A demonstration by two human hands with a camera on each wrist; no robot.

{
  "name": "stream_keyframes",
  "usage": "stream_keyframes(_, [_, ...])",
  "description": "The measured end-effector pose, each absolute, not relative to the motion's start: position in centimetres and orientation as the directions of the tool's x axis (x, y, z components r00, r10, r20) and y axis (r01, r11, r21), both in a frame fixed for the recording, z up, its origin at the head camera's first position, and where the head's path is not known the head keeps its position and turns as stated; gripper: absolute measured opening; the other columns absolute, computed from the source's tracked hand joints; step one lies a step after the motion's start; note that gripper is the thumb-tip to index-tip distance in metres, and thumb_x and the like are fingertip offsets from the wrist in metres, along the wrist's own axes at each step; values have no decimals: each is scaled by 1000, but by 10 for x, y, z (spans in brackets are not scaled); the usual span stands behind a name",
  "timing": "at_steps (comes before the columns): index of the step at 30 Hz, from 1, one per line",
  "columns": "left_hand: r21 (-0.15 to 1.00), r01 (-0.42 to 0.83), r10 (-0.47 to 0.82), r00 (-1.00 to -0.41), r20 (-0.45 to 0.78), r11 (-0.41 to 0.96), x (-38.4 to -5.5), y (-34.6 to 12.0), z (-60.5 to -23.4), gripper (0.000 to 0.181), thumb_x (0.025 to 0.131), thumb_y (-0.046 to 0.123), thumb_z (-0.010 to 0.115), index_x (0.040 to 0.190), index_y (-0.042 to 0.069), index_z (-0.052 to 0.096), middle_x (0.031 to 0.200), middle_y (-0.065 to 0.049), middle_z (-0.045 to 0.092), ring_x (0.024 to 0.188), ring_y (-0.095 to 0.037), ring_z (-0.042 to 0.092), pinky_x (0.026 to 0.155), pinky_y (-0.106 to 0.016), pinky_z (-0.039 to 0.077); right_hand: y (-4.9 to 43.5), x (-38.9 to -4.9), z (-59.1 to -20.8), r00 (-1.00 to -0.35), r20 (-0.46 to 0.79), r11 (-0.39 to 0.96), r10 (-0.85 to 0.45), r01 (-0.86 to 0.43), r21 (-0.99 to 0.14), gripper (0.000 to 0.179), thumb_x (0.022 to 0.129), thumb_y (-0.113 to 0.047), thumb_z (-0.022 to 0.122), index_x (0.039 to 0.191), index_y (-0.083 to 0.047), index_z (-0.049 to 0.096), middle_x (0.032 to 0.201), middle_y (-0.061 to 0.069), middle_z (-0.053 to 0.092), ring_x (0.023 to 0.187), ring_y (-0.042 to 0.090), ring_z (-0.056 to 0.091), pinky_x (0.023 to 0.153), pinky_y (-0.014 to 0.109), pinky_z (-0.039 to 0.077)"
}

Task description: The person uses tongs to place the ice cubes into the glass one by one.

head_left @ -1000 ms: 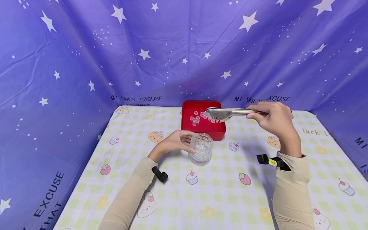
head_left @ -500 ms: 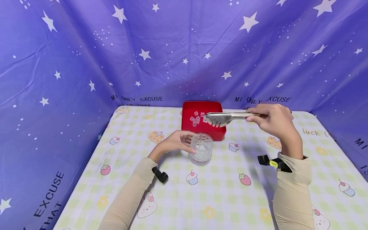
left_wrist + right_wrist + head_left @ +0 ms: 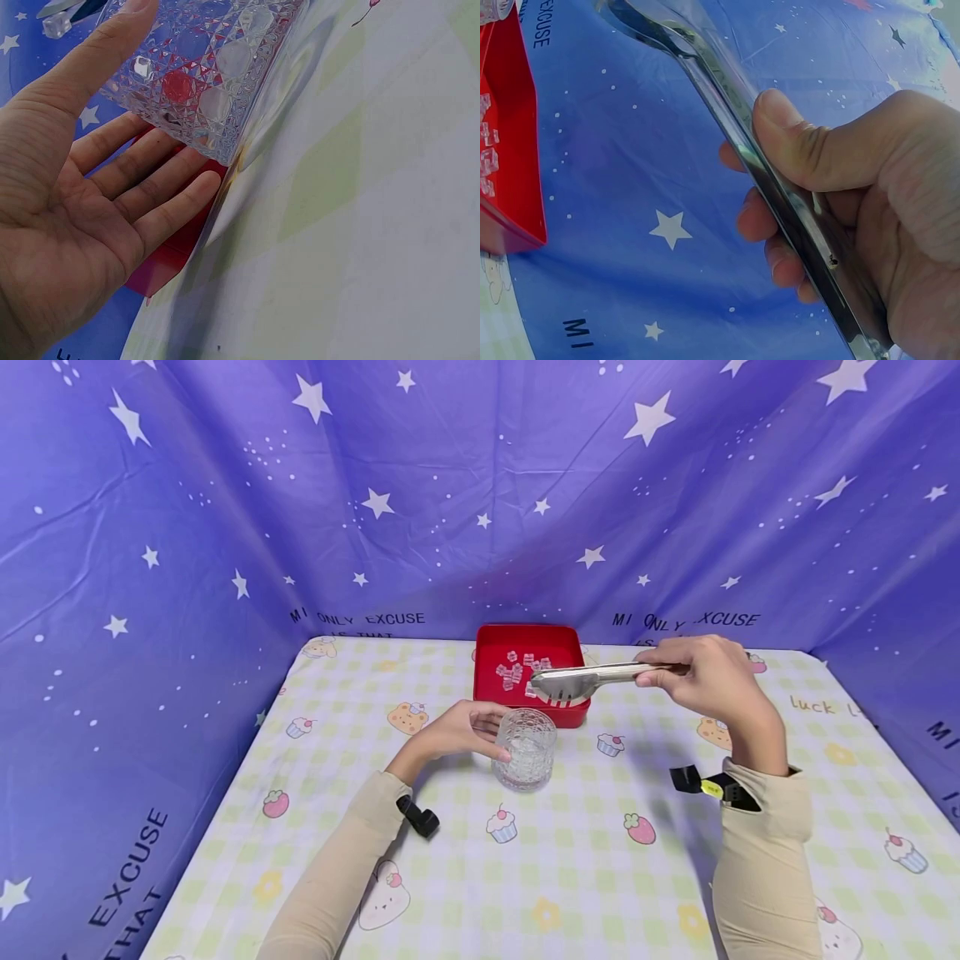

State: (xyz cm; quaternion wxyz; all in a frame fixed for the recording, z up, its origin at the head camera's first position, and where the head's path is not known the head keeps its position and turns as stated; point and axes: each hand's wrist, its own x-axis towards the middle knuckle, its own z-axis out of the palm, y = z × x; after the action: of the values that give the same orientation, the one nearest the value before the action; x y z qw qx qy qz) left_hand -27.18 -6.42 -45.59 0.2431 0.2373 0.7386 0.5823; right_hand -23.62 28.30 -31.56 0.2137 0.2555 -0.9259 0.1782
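A clear patterned glass (image 3: 525,760) stands upright on the table in the head view. My left hand (image 3: 457,728) holds it from the left, thumb on the near side and fingers at the far side (image 3: 90,180). With my right hand (image 3: 705,681) I grip the handle of metal tongs (image 3: 570,683), whose slotted head hangs over the front right part of the red tray (image 3: 487,693). Thumb and fingers wrap the tongs' handle (image 3: 780,202) in the right wrist view. A clear cube (image 3: 58,25) shows at the tongs' tip in the left wrist view.
Several small clear pieces (image 3: 510,675) lie in the red tray, just behind the glass. A checked tablecloth (image 3: 592,893) with printed cupcakes and strawberries covers the table. Blue star-printed curtains (image 3: 442,552) rise at the back and sides.
The tongs have come down and toward me, from over the tray's middle to over its front right rim. My left hand and the glass have stayed where they were.
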Motion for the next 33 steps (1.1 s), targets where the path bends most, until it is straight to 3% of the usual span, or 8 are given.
stream_keyframes(4, [975, 73, 634, -769, -79, 210, -272, -64, -456, 64, 77, 2, 87, 137, 6, 62, 126, -14, 69, 114, -21, 67, 99, -32, 59, 280, -237, -316, -795, 450, 819, -406, -536, -207, 19, 75, -18, 89, 93, -18, 82, 57, -12, 44, 51, -1, 31, 48, 23, 24])
stream_keyframes(12, [974, 80, 635, -769, -74, 211, -272, -64, -455, 65, 77, 3, 87, 137, 6, 63, 125, -14, 69, 113, -21, 67, 98, -32, 59, 277, -238, -318, -812, 425, 830, -399, -517, -209, 20, 76, -23, 89, 94, -19, 83, 66, -9, 63, 51, -1, 33, 47, 24, 26])
stream_keyframes(25, [977, 84, 641, -765, -62, 195, -272, -66, -455, 63, 79, 2, 86, 137, 2, 62, 126, -18, 69, 114, -26, 67, 98, -33, 59, 277, -237, -316, -831, 384, 832, -402, -506, -225, 21, 77, -23, 88, 96, -18, 82, 68, -9, 65, 51, 0, 34, 48, 25, 26])
stream_keyframes(33, [979, 87, 652, -756, -57, 186, -274, -65, -457, 65, 78, 1, 86, 138, 2, 61, 127, -17, 69, 114, -23, 68, 99, -32, 59, 277, -238, -317, -840, 347, 828, -417, -509, -235, 20, 78, -25, 87, 96, -18, 82, 66, -12, 59, 50, -1, 32, 47, 24, 24])
